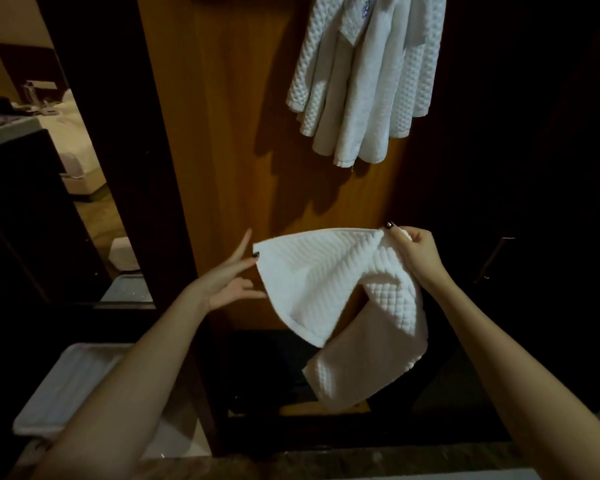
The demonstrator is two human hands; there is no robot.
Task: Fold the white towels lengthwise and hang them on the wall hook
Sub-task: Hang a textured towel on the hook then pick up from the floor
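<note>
A white waffle-weave towel [336, 292] hangs in mid-air in front of the wooden wall panel. My right hand [414, 254] grips its upper right corner, bunched in curled fingers. My left hand [231, 278] is at the towel's left corner, fingers spread and mostly straight, fingertips touching the edge. The towel's lower part droops down and to the right. Several white towels [364, 74] hang bunched together high on the panel; the hook itself is out of view.
The wooden wall panel [229, 133] fills the middle. A dark cabinet door with a metal handle [496, 259] is at right. A white tray [66, 386] lies lower left. A mirror or doorway at left shows a bed [73, 133].
</note>
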